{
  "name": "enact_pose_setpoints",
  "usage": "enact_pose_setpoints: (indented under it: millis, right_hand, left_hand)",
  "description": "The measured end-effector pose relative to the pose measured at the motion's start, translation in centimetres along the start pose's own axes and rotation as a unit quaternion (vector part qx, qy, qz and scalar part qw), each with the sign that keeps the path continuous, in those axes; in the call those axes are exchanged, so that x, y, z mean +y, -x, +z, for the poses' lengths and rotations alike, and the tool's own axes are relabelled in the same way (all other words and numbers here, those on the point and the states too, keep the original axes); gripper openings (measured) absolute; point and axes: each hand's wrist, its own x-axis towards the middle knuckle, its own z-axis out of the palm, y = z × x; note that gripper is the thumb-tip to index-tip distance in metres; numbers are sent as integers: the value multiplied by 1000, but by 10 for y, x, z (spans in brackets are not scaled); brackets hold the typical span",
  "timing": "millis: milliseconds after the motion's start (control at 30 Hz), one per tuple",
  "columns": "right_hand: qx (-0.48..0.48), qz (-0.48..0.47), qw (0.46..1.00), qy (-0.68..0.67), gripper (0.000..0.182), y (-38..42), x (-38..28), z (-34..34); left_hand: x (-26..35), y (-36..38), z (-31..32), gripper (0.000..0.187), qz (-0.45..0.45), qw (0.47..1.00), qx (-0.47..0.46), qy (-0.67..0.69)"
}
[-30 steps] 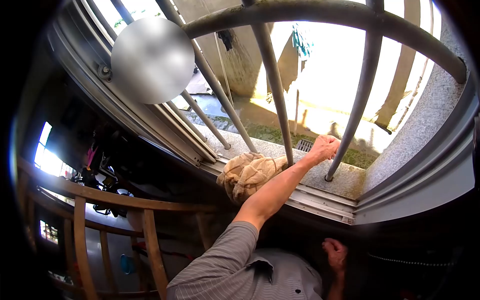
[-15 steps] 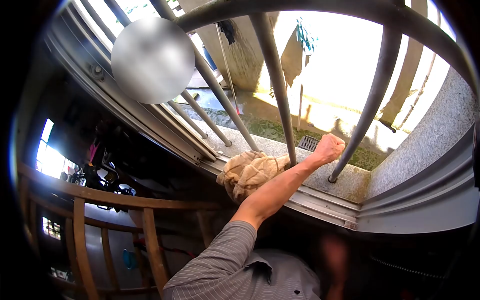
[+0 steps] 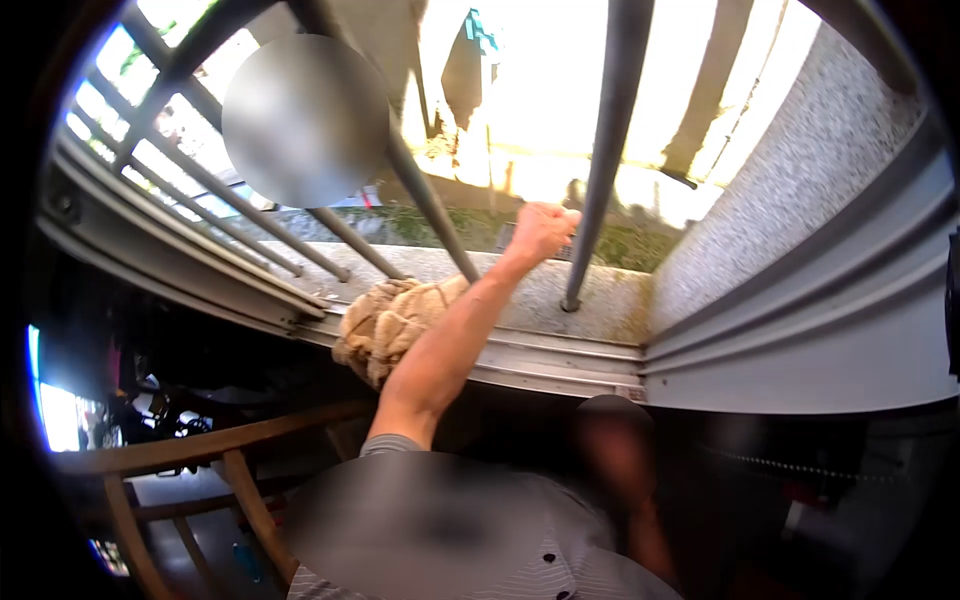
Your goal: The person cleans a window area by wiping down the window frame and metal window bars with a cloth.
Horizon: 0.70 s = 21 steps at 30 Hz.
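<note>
My left hand (image 3: 543, 232) is closed in a fist beyond the window sill, close to the left side of a thick grey metal bar (image 3: 606, 150). Whatever the fingers may hold is hidden. A crumpled beige cloth (image 3: 385, 325) lies over the inner edge of the sill, next to my left forearm. Low in the dark area under the window is my right hand (image 3: 615, 450), blurred, so its fingers cannot be made out.
More bars stand to the left along the stone sill (image 3: 615, 300). A white sliding frame (image 3: 800, 340) curves along the right. Wooden railings (image 3: 250, 435) are at the lower left. Outside are a sunlit wall and mossy ground.
The view has swung, so the bars, cloth and left arm appear further left. My left hand is still a fist beside the bar. My right hand stays low and blurred.
</note>
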Motion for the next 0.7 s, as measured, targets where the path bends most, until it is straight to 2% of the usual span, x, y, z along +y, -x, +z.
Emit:
enact_pose_setpoints:
  millis: [133,200,267,333,367,533,567,700]
  right_hand:
    - [-22,41,997,-67,34,-5,-20,-9]
    - [12,15,999,-40,33,-3,-3,8]
    - [80,-28,996,26,30,3,34,40]
    - [81,-34,996,-7,29,2,20,28]
    - [78,-31,996,-29,29,1,13,21]
    - [73,-31,992,-99,26,-3,-7,5]
    - [76,-32,991,-107,25,-3,-7,5]
    - [61,40,986,-152,28,-7,-37,-12]
  left_hand:
    - [10,2,-7,24,4,998,-65,3]
    - [-2,-3,-5,15,22,997,-59,35]
    - [-10,-9,-7,25,14,997,-71,4]
    - [-5,-5,-6,33,26,997,-74,6]
    - [-18,-13,-4,35,24,995,-82,44]
    - [-7,-7,0,39,15,990,-118,75]
    - [-2,-6,-2,42,-1,991,-124,43]
    - [-11,-15,-2,59,69,987,-139,39]
